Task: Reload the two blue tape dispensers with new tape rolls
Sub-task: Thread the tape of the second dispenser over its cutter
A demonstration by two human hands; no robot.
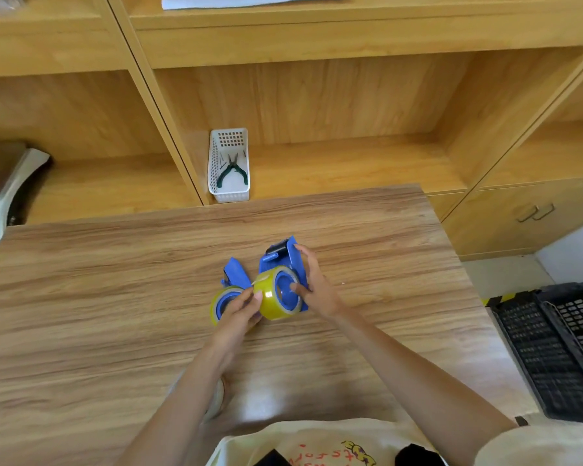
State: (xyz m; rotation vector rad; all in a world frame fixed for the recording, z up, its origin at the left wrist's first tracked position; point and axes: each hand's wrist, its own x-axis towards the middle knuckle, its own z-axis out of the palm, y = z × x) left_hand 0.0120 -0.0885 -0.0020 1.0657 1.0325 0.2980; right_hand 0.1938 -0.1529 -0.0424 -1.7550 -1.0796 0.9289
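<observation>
Both hands meet mid-tabletop point(115, 280): the left hand point(239, 309) pinches the loose tape end of a yellow roll point(276, 294) seated in the blue dispenser point(283, 260), which the right hand point(317, 287) grips. Just left, touching the tabletop, lies the second blue dispenser point(234, 272) with its own roll point(221, 302). Farther back, a white basket point(229, 163) holding pliers point(232, 171) stands on the shelf.

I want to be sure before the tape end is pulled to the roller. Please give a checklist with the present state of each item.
1. Yellow tape roll sits on dispenser hub: ok.
2. Right hand steadies the blue dispenser: ok.
3. Left hand pinches the loose tape end: ok.
4. Tape threaded under black roller: not ok.
5. Sticky side faces the right way: cannot tell.
6. Second dispenser loaded: ok.
</observation>
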